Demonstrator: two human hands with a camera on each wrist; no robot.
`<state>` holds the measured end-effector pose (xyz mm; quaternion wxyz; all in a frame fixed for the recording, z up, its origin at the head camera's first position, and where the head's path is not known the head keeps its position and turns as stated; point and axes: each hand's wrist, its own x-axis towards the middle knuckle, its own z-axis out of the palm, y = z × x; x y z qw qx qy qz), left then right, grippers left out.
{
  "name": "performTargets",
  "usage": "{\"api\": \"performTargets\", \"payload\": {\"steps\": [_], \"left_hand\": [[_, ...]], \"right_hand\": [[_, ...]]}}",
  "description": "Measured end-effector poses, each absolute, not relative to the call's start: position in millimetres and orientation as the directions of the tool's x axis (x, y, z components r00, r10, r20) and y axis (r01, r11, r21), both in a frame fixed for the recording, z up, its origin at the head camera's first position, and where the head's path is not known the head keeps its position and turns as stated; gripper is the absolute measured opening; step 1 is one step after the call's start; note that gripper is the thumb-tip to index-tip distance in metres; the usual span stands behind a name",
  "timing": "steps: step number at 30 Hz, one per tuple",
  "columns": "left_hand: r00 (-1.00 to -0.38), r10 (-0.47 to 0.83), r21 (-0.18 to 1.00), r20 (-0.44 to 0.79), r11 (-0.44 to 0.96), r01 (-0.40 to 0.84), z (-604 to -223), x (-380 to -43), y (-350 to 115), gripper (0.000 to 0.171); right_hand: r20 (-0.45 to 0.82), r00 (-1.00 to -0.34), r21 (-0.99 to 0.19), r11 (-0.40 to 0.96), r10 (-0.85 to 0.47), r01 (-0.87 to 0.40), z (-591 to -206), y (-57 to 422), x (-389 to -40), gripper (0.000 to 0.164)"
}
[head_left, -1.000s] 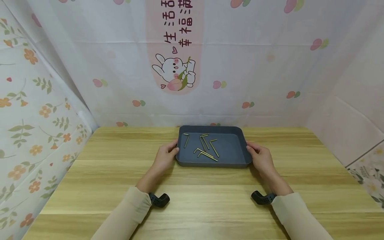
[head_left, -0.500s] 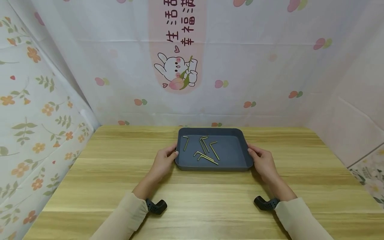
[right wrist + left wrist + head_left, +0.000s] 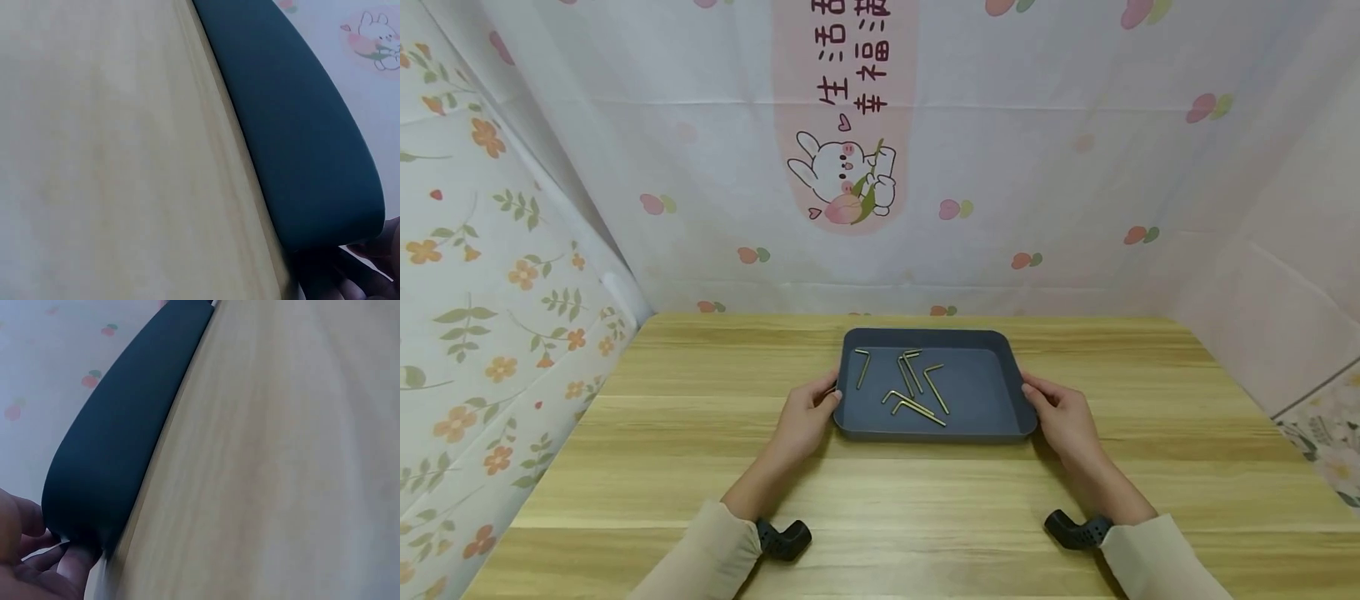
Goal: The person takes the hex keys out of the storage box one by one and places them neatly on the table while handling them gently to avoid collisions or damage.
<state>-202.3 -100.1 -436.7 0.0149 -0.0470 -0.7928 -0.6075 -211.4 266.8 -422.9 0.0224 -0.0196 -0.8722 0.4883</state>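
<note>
A dark blue-grey rectangular tray (image 3: pixel 981 387) is at the middle of the wooden table. Inside it lie several brass-coloured L-shaped hex keys (image 3: pixel 934 390), mostly toward the left half. My left hand (image 3: pixel 803 418) grips the tray's left end, thumb at the rim. At the opposite end my right hand (image 3: pixel 1066 418) holds the tray the same way. In the left wrist view the tray's outer wall (image 3: pixel 119 434) shows, with fingertips (image 3: pixel 75 569) curled under its corner. The right wrist view has the other side of that wall (image 3: pixel 306 137); the fingers there are dark and partly hidden.
The wooden table (image 3: pixel 917 508) reaches back to a printed cloth (image 3: pixel 1000 167) hanging behind. A floral cloth (image 3: pixel 497 333) hangs along the left side, and a pale one (image 3: pixel 1300 250) on the right. Black wrist mounts (image 3: pixel 786 540) stick inward from both sleeves.
Both hands have drawn the tray a little toward me across the table. The hex keys have kept their arrangement inside it, and both grips are unchanged.
</note>
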Motion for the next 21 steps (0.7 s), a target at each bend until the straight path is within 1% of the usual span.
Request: {"api": "performTargets", "payload": {"steps": [9,12,14,17,21], "left_hand": [[-0.996,0.049,0.953,0.077,0.29,0.087,-433.6,-191.2,-96.4,0.045],[-0.996,0.043,0.95,0.079,0.299,0.088,-433.1,-190.7,-96.9,0.045],[-0.996,0.039,0.948,0.081,0.305,0.089,-432.9,-191.2,-97.8,0.044],[-0.995,0.044,0.948,0.086,0.304,0.095,-432.5,-192.4,-99.3,0.045],[-0.995,0.046,0.948,0.085,0.302,0.094,-432.0,-192.6,-99.2,0.044]], "right_hand": [[0.003,-0.997,-0.862,0.506,0.078,0.037,-424.7,265.7,-205.3,0.047],[-0.027,-0.997,-0.872,0.485,0.076,0.061,-423.5,266.0,-207.3,0.047],[-0.058,-0.996,-0.89,0.447,0.071,0.084,-421.7,266.6,-209.2,0.048],[-0.11,-0.993,-0.927,0.356,0.048,0.12,-419.5,268.8,-212.8,0.053],[-0.132,-0.991,-0.957,0.258,0.019,0.132,-420.1,271.8,-217.8,0.062]]}}
